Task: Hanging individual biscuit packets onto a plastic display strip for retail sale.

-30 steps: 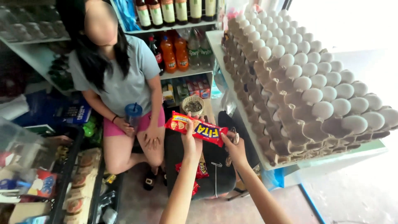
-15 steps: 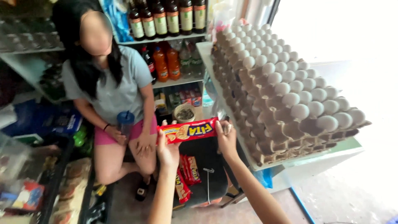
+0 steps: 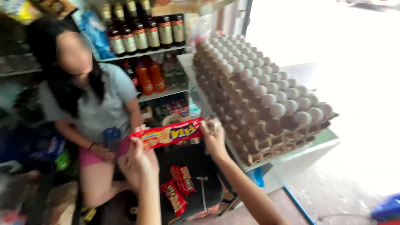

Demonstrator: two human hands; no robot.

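Meanwhile both hands — left hand (image 3: 139, 160), right hand (image 3: 213, 139) — grip red biscuit pack (image 3: 168, 133); stacked egg trays (image 3: 266, 108) just right, seated person (image 3: 89, 121) behind.

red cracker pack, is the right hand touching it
Touching: the head view shows the right hand pinching the red cracker pack's right end.

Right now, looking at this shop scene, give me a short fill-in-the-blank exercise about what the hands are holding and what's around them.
1. The left hand and right hand hold a long red ____ between them, one at each end.
2. To the right, stacked cardboard trays are filled with white ____.
3. Two more red packets lie below on a ____ seat.
4. The shelves behind hold rows of ____.

Missing words: biscuit packet; eggs; black; bottles
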